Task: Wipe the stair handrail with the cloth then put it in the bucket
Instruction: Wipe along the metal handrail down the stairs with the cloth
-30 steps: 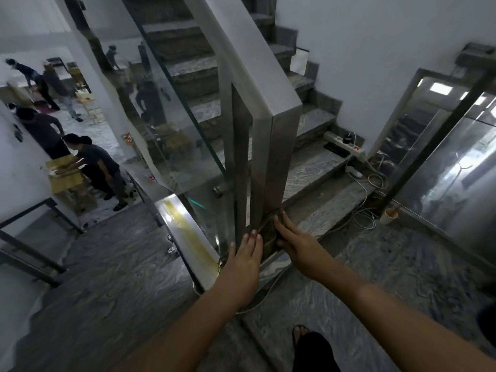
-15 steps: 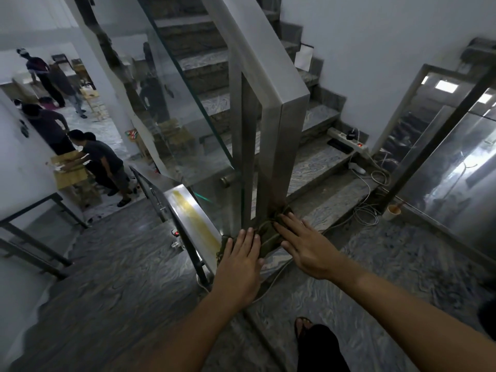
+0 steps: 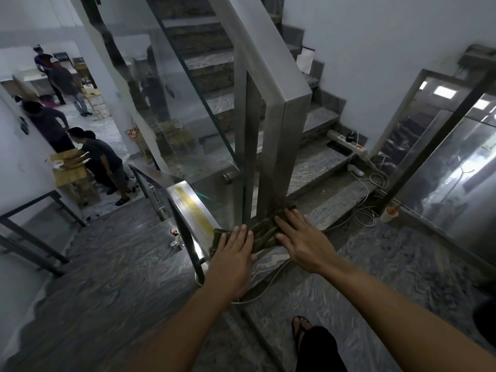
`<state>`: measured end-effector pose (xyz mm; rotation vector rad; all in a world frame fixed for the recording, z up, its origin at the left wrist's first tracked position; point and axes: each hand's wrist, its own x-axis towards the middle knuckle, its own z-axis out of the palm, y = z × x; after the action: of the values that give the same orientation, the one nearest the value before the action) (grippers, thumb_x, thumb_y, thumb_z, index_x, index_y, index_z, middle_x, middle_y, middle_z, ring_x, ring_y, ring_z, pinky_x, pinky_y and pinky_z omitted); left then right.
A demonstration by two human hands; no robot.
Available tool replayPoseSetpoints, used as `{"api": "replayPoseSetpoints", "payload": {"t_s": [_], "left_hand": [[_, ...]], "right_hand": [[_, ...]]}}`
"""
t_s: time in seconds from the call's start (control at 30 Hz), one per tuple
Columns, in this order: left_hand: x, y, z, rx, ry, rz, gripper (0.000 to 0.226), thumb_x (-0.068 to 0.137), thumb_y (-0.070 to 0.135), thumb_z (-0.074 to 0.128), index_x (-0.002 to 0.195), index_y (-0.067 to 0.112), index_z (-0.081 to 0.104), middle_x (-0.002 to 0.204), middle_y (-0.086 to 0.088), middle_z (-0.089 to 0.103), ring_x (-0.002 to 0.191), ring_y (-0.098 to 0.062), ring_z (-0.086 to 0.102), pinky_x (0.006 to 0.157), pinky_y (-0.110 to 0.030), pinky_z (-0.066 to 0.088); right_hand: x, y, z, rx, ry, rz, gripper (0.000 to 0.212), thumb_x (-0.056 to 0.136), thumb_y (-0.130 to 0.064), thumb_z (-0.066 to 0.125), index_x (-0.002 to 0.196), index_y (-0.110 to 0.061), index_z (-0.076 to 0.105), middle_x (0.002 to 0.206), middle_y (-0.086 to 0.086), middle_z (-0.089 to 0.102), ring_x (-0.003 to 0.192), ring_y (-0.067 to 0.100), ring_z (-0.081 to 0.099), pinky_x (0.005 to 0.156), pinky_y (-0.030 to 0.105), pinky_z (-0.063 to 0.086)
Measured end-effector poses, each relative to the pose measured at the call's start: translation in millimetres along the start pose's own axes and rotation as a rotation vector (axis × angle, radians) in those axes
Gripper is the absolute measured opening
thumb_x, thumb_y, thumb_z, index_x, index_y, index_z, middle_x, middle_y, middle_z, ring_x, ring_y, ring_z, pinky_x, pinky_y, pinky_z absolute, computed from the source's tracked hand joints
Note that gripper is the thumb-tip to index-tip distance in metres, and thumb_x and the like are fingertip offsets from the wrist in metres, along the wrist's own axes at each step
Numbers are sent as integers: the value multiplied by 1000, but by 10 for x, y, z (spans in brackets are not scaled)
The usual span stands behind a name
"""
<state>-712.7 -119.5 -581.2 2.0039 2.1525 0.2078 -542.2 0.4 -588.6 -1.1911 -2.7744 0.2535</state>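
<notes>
- Olive-green crumpled cloth (image 3: 264,232) sits at the foot of the brushed stainless-steel handrail post (image 3: 281,157), at twelve o'clock from you; since a second ago more of it shows between your hands.
- Your left hand (image 3: 234,251) lies flat with fingers spread on the cloth's near-left end; your right hand (image 3: 300,237) presses its right end, also flat and unclenched, so nothing is gripped.
- Your hands have slid slightly apart, which suggests you are finishing the post's base; the bucket step remains.
- No bucket is visible.
- The grey veined stone landing (image 3: 120,264) looks smooth; white cables (image 3: 362,213) trail at two o'clock, and the glass balustrade panel (image 3: 188,116) rises at eleven.
</notes>
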Motion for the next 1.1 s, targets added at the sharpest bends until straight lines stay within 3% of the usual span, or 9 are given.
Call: {"api": "replayPoseSetpoints", "payload": {"t_s": [0.17,0.27,0.37,0.47,0.53,0.67,0.8,0.9,1.1], "left_hand": [[30,-2,71,-6,28,26,56,102,35,23,151,12,8,161,-6,0,148,-19,-6,116,-37,-9],[-111,-202,95,-22,57,62,67,94,49,4,150,13,13,160,-3,5,143,-13,-12,120,-41,-7],[-157,-388,54,-145,70,54,99,75,69,-20,148,15,20,159,2,13,139,-5,-10,114,-31,-13],[-103,-460,-39,-192,30,21,112,65,74,-28,148,17,21,159,2,15,138,-3,-9,113,-29,-13],[-74,-427,-73,-99,12,-5,105,71,73,-20,149,14,19,160,-4,12,143,-10,-7,113,-33,-11],[-121,-224,-67,1,196,-183,60,96,40,32,140,1,38,152,-22,30,144,-36,23,116,-45,7],[-104,-101,-8,-72,113,-301,59,98,32,12,147,1,20,158,-19,14,148,-30,6,114,-35,-7],[-61,-202,10,-27,100,-286,73,88,36,-5,148,0,14,159,-20,8,148,-30,1,113,-35,-10],[102,-592,-130,1,-3,-188,58,101,31,18,149,2,3,160,-16,-3,148,-27,-9,120,-37,-6]], "right_hand": [[6,-80,40,-71,-16,22,67,92,-49,2,149,-20,23,159,7,19,147,25,6,117,43,-4],[-28,-226,64,-44,-28,-39,70,92,-54,-2,149,-21,23,158,10,21,147,26,8,118,40,2],[-87,-382,111,-22,-33,-99,69,93,-52,0,147,-20,30,155,13,28,145,29,17,117,41,5],[-110,-414,112,-37,-63,-133,65,94,-52,6,148,-22,27,156,12,24,146,27,15,117,41,1],[-89,-371,56,-85,-51,-116,63,95,-53,10,148,-23,26,156,11,25,146,27,15,117,44,4],[-13,-293,-41,-166,-5,-36,62,93,-49,16,145,-22,33,153,14,32,144,32,19,118,47,6],[4,-280,-14,-132,-56,-95,66,95,-53,12,147,-16,28,157,16,21,146,30,9,117,34,-3],[-18,-313,2,-142,-42,-80,71,94,-50,3,144,-12,35,151,18,35,142,32,25,115,39,10],[-113,-527,52,-177,21,-63,54,96,-45,31,133,-12,51,132,20,55,123,35,48,105,45,39]]}}
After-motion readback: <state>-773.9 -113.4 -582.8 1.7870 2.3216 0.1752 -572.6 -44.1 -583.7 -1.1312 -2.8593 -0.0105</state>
